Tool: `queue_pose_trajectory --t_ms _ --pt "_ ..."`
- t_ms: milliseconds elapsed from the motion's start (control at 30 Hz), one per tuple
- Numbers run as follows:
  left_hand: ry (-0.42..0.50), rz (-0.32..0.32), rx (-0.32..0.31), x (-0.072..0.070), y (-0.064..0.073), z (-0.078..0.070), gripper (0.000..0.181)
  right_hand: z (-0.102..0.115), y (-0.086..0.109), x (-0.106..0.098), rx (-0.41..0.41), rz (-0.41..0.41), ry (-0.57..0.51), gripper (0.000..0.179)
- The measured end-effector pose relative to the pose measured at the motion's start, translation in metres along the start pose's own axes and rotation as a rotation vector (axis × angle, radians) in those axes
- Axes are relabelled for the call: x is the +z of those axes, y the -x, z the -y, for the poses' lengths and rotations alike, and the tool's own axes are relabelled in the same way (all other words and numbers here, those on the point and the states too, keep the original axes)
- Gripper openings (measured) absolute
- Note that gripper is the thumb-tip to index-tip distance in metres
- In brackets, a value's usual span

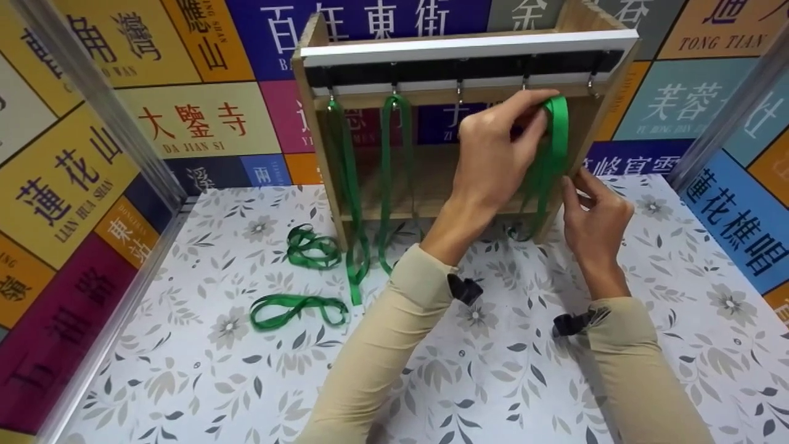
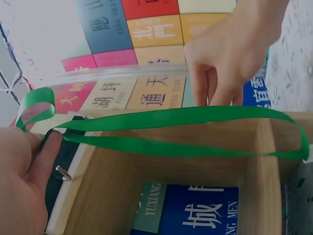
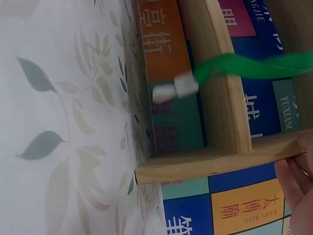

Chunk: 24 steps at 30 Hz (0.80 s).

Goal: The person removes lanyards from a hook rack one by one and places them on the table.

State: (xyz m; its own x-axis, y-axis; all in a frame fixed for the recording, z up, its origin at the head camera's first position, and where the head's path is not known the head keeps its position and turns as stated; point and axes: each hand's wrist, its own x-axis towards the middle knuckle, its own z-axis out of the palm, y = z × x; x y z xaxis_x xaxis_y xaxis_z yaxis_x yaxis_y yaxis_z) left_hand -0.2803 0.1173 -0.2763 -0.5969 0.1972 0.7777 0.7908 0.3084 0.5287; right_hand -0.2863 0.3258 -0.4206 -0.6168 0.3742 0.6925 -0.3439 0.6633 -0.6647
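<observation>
My left hand (image 1: 490, 151) pinches a green lanyard (image 1: 558, 132) between thumb and fingers, near the right-hand hooks of a wooden rack (image 1: 336, 160). The lanyard's long loop hangs down in front of the rack, as the left wrist view shows. At its lower end is a whitish clip (image 3: 176, 88). My right hand (image 1: 598, 219) grips the edge of the rack's right side panel (image 3: 220, 164), thumb on one face and fingers on the other. Two more green lanyards hang from the left hooks, one at the far left (image 1: 351, 185) and another beside it (image 1: 386, 179).
Left of the rack, on the flowered tabletop (image 1: 185, 382), lie a bundled green lanyard (image 1: 311, 250) and a looped green lanyard (image 1: 296, 305). Bare metal hooks, including a middle hook (image 1: 459, 92), line the black strip. Colourful sign-printed walls (image 1: 197, 117) stand behind and at both sides.
</observation>
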Motion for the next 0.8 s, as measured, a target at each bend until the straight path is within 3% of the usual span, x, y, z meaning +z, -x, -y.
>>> queue_pose_trajectory --t_ms 133,233,300,433,533,633,800 --pt "0.087 0.064 0.016 0.003 0.013 0.002 0.02 -0.001 0.0 0.001 -0.023 -0.023 -0.032 0.032" --pt "0.093 0.16 0.046 0.006 0.025 0.008 0.019 -0.002 0.0 0.001 -0.019 -0.017 -0.047 0.033" --pt "0.025 0.234 0.062 0.008 0.034 0.014 0.019 -0.002 0.0 0.001 -0.01 -0.008 -0.045 0.034" --pt "-0.239 0.378 0.032 0.011 0.05 0.03 0.02 -0.001 0.0 0.0 0.018 0.017 -0.025 0.034" --pt "-0.393 0.446 -0.017 0.016 0.06 0.043 0.019 0.0 0.001 -0.002 0.048 0.038 0.001 0.035" --pt "-0.483 0.466 -0.06 0.026 0.069 0.053 0.019 0.001 0.002 -0.003 0.068 0.053 0.015 0.037" --pt "-0.654 0.532 0.025 0.05 0.091 0.063 0.024 0.0 0.002 -0.002 0.052 0.05 0.033 0.037"
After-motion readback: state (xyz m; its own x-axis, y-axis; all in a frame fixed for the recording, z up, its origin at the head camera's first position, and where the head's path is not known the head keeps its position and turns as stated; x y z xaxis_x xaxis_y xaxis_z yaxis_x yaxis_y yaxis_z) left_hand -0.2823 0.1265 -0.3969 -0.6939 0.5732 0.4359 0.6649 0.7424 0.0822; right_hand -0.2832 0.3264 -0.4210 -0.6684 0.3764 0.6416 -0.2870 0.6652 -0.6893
